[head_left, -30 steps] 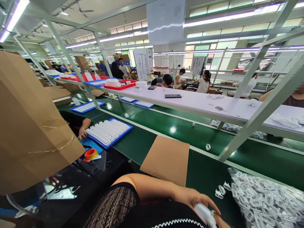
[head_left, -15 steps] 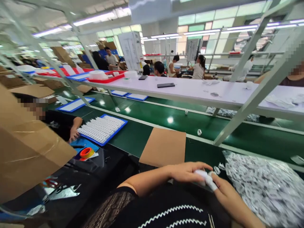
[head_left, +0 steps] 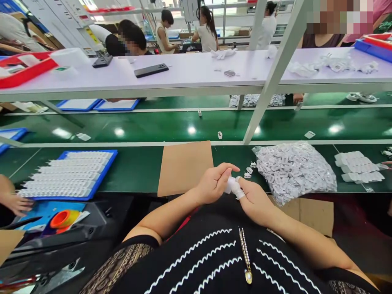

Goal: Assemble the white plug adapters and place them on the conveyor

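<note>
**At the green workbench (head_left: 137,169): left hand (head_left: 213,183) and right hand (head_left: 257,203) meet at white wrap (head_left: 234,188)**

White wrap is between the two hands, just in front of the wearer's black top (head_left: 214,253), near the bench edge. Left hand: fingers curled, grasping the wrap. Right hand: thumb against it, other fingers mostly hidden, so I can't tell if it grips. Also can't tell from here whether the wrap is worn on a finger or held loose.

Just past the fingertips: a few loose white plastic parts (head_left: 249,170). Right of those, a clear bag (head_left: 295,169) full of similar pieces, lying on the bench and lapping over its front edge. Further right, stacked rows of white housings (head_left: 358,167).

Left of the hands: flat brown cardboard sheet (head_left: 185,168), then a blue-rimmed tray (head_left: 105,173) with white parts packed in rows. Co-worker's hand (head_left: 16,203) sits near the tray's corner, over a blue mat (head_left: 39,214). Orange-and-yellow tape roll (head_left: 63,219) beside the mat.

Raised shelf (head_left: 190,75) behind: black phone (head_left: 151,70) lying flat, white gloves (head_left: 223,54) further along.
</note>
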`<state>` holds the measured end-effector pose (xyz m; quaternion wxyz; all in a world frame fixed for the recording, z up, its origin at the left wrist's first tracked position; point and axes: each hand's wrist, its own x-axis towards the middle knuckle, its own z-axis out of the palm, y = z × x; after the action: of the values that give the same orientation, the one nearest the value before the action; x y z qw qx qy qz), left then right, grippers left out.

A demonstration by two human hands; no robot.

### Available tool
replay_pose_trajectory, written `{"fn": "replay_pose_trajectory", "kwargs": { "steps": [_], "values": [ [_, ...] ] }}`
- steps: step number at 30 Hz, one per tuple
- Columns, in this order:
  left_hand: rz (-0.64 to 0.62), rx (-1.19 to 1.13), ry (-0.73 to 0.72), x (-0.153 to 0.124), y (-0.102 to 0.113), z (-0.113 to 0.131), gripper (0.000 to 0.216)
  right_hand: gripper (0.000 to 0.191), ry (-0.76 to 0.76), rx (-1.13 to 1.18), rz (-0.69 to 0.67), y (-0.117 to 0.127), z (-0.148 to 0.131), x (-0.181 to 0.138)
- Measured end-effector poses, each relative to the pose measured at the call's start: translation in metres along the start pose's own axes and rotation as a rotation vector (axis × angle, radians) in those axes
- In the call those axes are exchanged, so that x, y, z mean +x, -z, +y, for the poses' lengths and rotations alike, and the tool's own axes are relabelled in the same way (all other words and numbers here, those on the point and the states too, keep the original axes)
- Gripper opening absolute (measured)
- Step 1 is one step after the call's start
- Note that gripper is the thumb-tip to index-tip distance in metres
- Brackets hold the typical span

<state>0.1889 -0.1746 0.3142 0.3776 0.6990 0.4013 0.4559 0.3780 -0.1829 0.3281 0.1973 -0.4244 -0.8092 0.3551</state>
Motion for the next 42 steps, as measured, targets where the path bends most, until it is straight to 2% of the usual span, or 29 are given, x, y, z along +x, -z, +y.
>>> {"fn": "replay_pose_trajectory", "kwargs": {
  "steps": [7, 9, 11, 14, 16, 18, 20, 23, 25, 28, 35, 39, 42],
  "values": [
    [-0.067, 0.013, -0.200, -0.006, 0.001, 0.007, 0.034, 0.019, 0.062, 0.016, 0.004, 0.003, -0.007, -0.011],
    [-0.070, -0.012, -0.157, -0.008, -0.002, 0.000, 0.036, 0.019, 0.037, 0.011, -0.017, 0.002, -0.004, -0.008],
    [-0.031, -0.039, -0.054, -0.011, -0.007, -0.010, 0.042, 0.018, 0.003, -0.010, -0.043, -0.004, 0.002, -0.005],
    [0.037, -0.100, 0.106, -0.017, -0.014, -0.030, 0.051, 0.016, -0.049, -0.037, -0.102, -0.021, 0.019, 0.001],
    [0.023, -0.160, 0.183, -0.022, -0.016, -0.044, 0.053, 0.021, -0.064, -0.005, -0.160, -0.036, 0.036, 0.008],
    [0.059, -0.156, 0.218, -0.026, -0.016, -0.059, 0.054, 0.030, -0.053, 0.043, -0.133, -0.049, 0.057, 0.017],
    [0.159, -0.076, 0.221, -0.030, -0.015, -0.072, 0.052, 0.034, -0.013, 0.118, -0.117, -0.057, 0.076, 0.029],
    [0.328, 0.088, 0.167, -0.033, -0.017, -0.084, 0.037, 0.035, 0.016, 0.166, -0.196, -0.063, 0.091, 0.045],
    [0.406, 0.191, 0.097, -0.034, -0.016, -0.088, 0.041, 0.031, 0.019, 0.175, -0.215, -0.064, 0.090, 0.054],
    [0.447, 0.275, 0.006, -0.033, -0.009, -0.093, 0.051, 0.026, 0.029, 0.201, -0.180, -0.069, 0.079, 0.064],
    [0.380, 0.220, -0.113, -0.026, 0.014, -0.106, 0.059, 0.028, 0.012, 0.283, -0.142, -0.081, 0.064, 0.084],
    [0.333, 0.162, -0.040, -0.016, 0.027, -0.111, 0.064, 0.032, -0.075, 0.341, -0.117, -0.088, 0.066, 0.098],
    [0.344, 0.131, 0.019, -0.010, 0.033, -0.118, 0.068, 0.036, -0.124, 0.369, -0.085, -0.093, 0.070, 0.111]
  ]
}}
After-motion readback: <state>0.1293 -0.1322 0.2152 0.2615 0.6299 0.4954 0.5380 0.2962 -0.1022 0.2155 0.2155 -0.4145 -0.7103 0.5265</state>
